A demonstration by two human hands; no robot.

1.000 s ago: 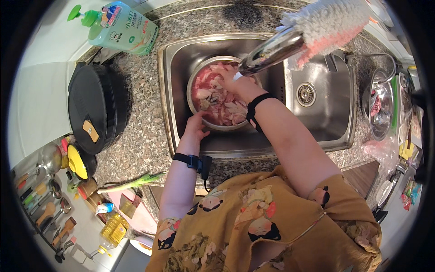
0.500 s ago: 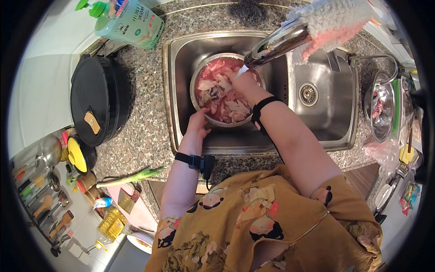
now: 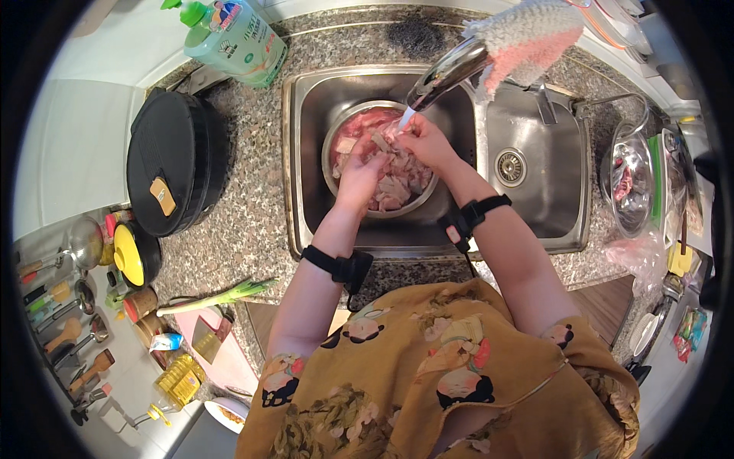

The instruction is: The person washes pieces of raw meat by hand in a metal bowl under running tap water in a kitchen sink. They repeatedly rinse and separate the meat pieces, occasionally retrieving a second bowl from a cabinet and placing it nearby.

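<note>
A round metal bowl point(image 3: 330, 170) sits in the left sink basin point(image 3: 310, 222), holding pieces of raw meat point(image 3: 396, 190) in reddish water. My left hand point(image 3: 362, 173) reaches into the bowl from its near left side, fingers curled on a piece of meat. From the right, my right hand point(image 3: 426, 144) pinches a pale piece of meat at the bowl's far right edge. Above it, a shiny metal faucet point(image 3: 447, 74) pours a stream of water beside those fingers. Parts of the fingertips are hidden among the meat.
A fluffy pink and white cloth point(image 3: 524, 46) hangs over the faucet. To the right lies a second basin point(image 3: 527, 214) with a drain. A black round pot point(image 3: 177, 164) and green pump bottle point(image 3: 237, 42) stand left; a glass bowl point(image 3: 631, 183) with meat stands right. A leek point(image 3: 222, 297) lies near left.
My left hand has moved from the bowl's near rim up into the meat. My right hand has drawn slightly back, toward the right, and its fingers now show beside the water stream.
</note>
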